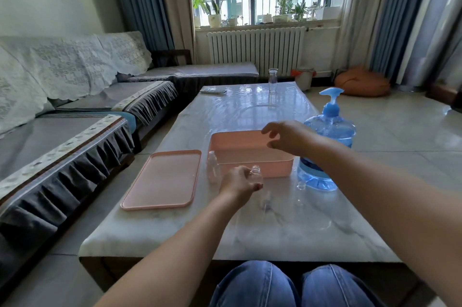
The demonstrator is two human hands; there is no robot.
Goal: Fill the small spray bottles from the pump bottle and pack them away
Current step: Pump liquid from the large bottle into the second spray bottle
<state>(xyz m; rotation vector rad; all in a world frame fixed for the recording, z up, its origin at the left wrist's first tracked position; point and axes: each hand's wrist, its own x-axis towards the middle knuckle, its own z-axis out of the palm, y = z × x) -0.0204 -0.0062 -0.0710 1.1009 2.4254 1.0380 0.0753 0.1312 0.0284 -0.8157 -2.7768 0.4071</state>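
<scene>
In the left hand: the open bottle [255,174], uncapped, upright on the worktop [287,226]; left hand [238,181] curled round its body.
Right hand: right hand [285,137] loosely open, empty, above the box [250,154].
Right of it: pump bottle [327,141], just beside the box.
Left of the held bottle: second bottle [213,167], then the lid [162,179].
Risk: light and open-necked, the bottle could tip or catch spill if pumped off-centre.

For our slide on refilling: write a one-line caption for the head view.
Left hand grips an open small bottle; right hand hovers over the pink box.
</scene>
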